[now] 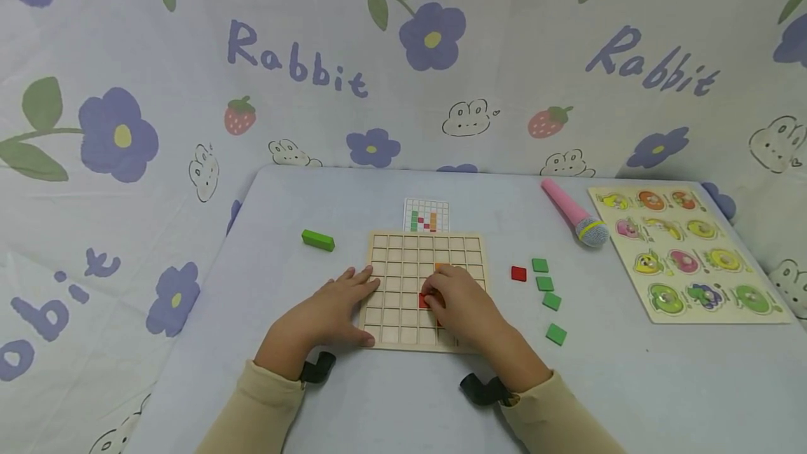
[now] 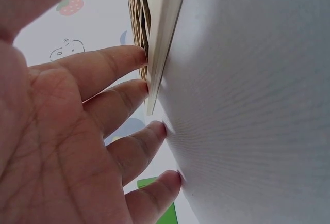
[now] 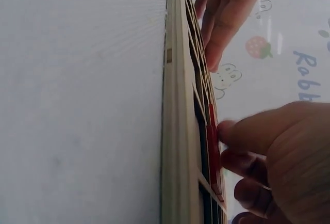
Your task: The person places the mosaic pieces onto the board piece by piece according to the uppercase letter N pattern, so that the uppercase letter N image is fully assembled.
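Note:
A wooden grid board [image 1: 391, 303] lies flat on the table. My left hand [image 1: 330, 305] has its fingers spread, with the thumb at the board's lower left corner and fingertips along its left edge. In the left wrist view two fingertips [image 2: 139, 56] touch the board's side. Over the grid, my right hand [image 1: 465, 303] has curled fingers, its thumb and forefinger pinching a red square tile [image 1: 423, 301] at a cell. The right wrist view shows those fingertips against red tiles [image 3: 213, 154] in the grid. An orange tile [image 1: 438, 267] is partly covered by the right hand.
Behind the board lies a pattern card [image 1: 426, 204]. A green block [image 1: 318, 240] is at the left. Right of the board are a loose red tile [image 1: 518, 274] and several green tiles [image 1: 551, 301]. Farther right lie a pink toy microphone [image 1: 570, 209] and a fruit puzzle board [image 1: 637, 279].

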### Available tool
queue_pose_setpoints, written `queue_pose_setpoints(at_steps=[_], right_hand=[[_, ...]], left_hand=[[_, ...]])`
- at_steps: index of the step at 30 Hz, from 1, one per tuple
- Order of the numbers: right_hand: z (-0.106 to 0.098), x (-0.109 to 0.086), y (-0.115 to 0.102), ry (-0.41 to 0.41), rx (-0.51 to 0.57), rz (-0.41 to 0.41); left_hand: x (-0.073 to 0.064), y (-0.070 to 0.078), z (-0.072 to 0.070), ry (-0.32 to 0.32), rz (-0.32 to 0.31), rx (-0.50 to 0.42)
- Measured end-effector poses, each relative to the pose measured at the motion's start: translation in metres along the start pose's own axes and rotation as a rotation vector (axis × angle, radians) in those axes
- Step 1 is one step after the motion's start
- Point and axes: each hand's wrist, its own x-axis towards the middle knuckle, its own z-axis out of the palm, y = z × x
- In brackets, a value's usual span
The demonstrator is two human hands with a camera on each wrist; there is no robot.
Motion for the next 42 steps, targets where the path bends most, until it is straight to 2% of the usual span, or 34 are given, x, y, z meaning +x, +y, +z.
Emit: queue_pose_setpoints(at_steps=[4,7,9,14,19,21,24,33,38,42], right_hand=[[-0.012,0.000,0.004,0.009,0.069,0.050],[-0.028,0.000,0.017,0.044,0.101,0.114],[-0.040,-0.001,0.032,0.070,0.087,0.157],[-0.066,-0.014,0.080,0.109,-0.031,0.218],[-0.078,-0.029,0.106,0.036,-0.070,0.318],[-0.079,-0.032,0.108,0.007,-0.062,0.339],[-0.076,-0.032,0.110,-0.004,-0.060,0.327],[-0.073,-0.032,0.111,0.003,-0.021,0.363],[-0.074,-0.032,0.106,0.049,0.046,0.390],[-0.071,-0.027,0.090,0.112,0.103,0.337]], left_hand=[[-0.002,0.003,-0.002,0.000,0.001,-0.002],[-0.003,0.006,-0.003,0.000,0.003,-0.005],[-0.004,0.006,-0.004,-0.002,0.003,-0.005],[-0.003,0.005,-0.003,-0.003,0.001,-0.006],[-0.002,0.005,-0.003,-0.005,-0.007,-0.007],[-0.002,0.005,-0.003,-0.007,-0.010,-0.005],[-0.001,0.004,-0.002,-0.008,-0.009,-0.002],[0.001,0.003,-0.001,-0.012,-0.009,0.000],[0.001,0.003,0.000,-0.009,-0.006,0.003],[0.000,0.004,-0.001,-0.010,-0.014,-0.001]])
